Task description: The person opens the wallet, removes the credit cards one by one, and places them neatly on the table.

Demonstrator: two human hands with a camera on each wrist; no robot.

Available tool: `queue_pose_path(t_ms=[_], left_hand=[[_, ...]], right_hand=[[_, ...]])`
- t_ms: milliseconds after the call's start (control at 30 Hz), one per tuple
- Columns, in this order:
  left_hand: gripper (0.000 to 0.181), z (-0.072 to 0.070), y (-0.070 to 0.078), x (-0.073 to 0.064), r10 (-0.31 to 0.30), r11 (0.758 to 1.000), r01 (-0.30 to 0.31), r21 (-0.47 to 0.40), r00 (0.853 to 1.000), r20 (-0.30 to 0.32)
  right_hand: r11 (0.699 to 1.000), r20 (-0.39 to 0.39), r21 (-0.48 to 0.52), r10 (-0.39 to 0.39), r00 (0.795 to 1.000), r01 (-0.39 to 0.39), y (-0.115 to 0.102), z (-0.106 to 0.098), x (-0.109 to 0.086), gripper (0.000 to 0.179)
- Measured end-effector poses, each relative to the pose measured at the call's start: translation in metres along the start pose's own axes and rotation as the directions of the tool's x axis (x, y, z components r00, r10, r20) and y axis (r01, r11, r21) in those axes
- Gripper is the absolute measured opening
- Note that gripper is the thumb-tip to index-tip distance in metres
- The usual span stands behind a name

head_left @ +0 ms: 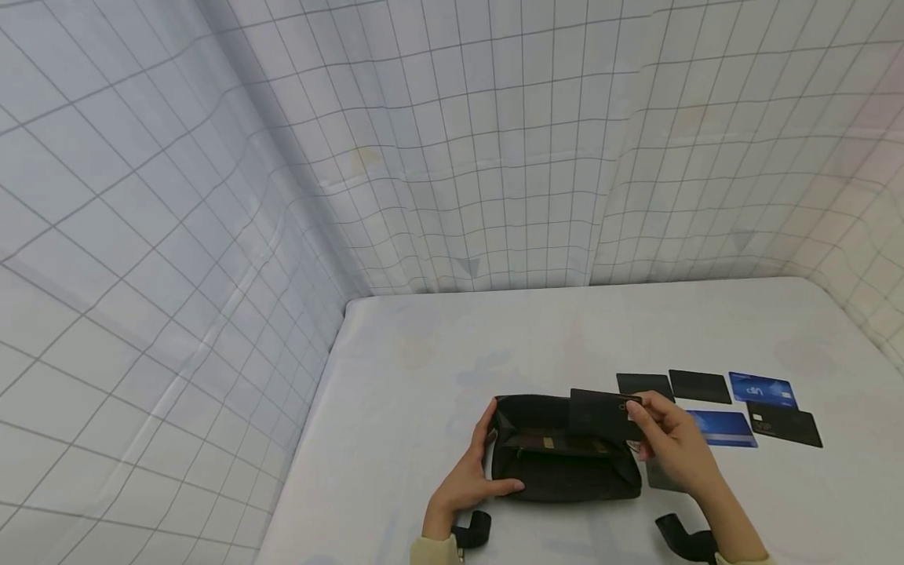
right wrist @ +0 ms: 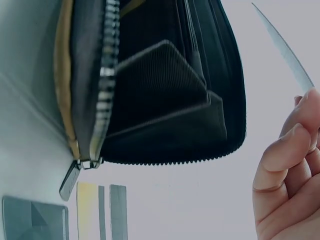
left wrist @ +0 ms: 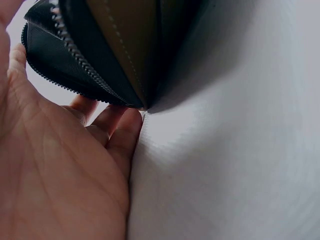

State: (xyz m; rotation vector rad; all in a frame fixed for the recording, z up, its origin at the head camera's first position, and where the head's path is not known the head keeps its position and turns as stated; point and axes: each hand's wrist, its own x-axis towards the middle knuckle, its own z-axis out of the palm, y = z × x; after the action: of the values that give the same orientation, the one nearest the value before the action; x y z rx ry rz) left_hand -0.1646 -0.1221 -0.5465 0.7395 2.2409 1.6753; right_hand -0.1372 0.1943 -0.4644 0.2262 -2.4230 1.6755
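A black zip-around wallet [head_left: 565,480] stands open on the white table, its inner pockets showing. My left hand [head_left: 462,475] holds it by the left end, thumb along the near side and fingers at the far corner. In the left wrist view, fingertips touch the zipped edge of the wallet [left wrist: 65,62]. Above the wallet's right end, my right hand [head_left: 674,443] pinches a black card [head_left: 600,413] between thumb and fingers. The right wrist view shows that card [right wrist: 285,45] almost edge-on, apart from the wallet [right wrist: 175,145], whose zip pull [right wrist: 70,180] hangs down.
Several cards lie right of the wallet: black cards [head_left: 699,386] at the back, a blue card [head_left: 763,390], a blue-and-white card [head_left: 723,428] and a black chip card [head_left: 784,424]. A grey card [head_left: 662,477] lies partly under my right hand. Gridded white curtains [head_left: 459,157] surround the table.
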Motion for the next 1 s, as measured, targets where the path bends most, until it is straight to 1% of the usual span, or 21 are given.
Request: queue_pose_path(t_ms=[67, 133, 300, 367, 433, 567, 700, 833, 867, 1000], left_hand=[[0.116, 0.0, 0.003, 0.0, -0.007, 1.0, 0.007, 0.002, 1.0, 0.001], [0.115, -0.001, 0.012, -0.001, 0.004, 1.0, -0.004, 0.005, 1.0, 0.006], [0.112, -0.004, 0.033, -0.003, 0.008, 1.0, -0.008, -0.013, 1.0, 0.024], [0.113, -0.004, 0.035, -0.003, -0.009, 1.0, 0.01, -0.024, 1.0, 0.028], [0.113, -0.004, 0.038, -0.003, -0.013, 1.0, 0.013, -0.026, 1.0, 0.029], [0.113, -0.004, 0.039, -0.004, -0.013, 0.999, 0.014, -0.04, 1.0, 0.025], [0.113, -0.004, 0.039, -0.004, -0.005, 0.999, 0.005, -0.034, 1.0, 0.023], [0.113, -0.004, 0.038, -0.003, 0.007, 1.0, -0.007, -0.016, 1.0, 0.026], [0.113, -0.004, 0.036, -0.003, 0.013, 1.0, -0.012, -0.01, 1.0, 0.025], [0.115, -0.002, 0.018, -0.001, 0.004, 1.0, -0.004, 0.009, 1.0, 0.013]], right_hand=[[1.0, -0.006, -0.008, 0.004, 1.0, -0.004, 0.001, -0.003, 0.0, 0.011], [1.0, -0.013, -0.013, 0.006, 1.0, -0.006, 0.002, -0.005, 0.0, 0.01], [0.999, -0.035, -0.04, 0.025, 0.999, -0.026, 0.008, -0.013, -0.001, 0.009], [0.998, -0.042, -0.06, 0.03, 0.999, -0.032, 0.01, -0.018, -0.001, 0.008], [0.996, -0.048, -0.08, 0.033, 0.998, -0.036, 0.011, -0.023, -0.001, 0.008], [0.993, -0.06, -0.112, 0.037, 0.997, -0.044, 0.012, -0.036, -0.003, 0.011], [0.988, -0.079, -0.145, 0.047, 0.996, -0.058, 0.015, -0.05, -0.006, 0.013], [0.975, -0.098, -0.196, 0.086, 0.991, -0.104, 0.023, -0.063, -0.01, 0.017], [0.972, -0.102, -0.204, 0.1, 0.99, -0.119, 0.025, -0.066, -0.01, 0.019], [0.963, -0.099, -0.211, 0.151, 0.984, -0.169, 0.033, -0.079, -0.014, 0.023]])
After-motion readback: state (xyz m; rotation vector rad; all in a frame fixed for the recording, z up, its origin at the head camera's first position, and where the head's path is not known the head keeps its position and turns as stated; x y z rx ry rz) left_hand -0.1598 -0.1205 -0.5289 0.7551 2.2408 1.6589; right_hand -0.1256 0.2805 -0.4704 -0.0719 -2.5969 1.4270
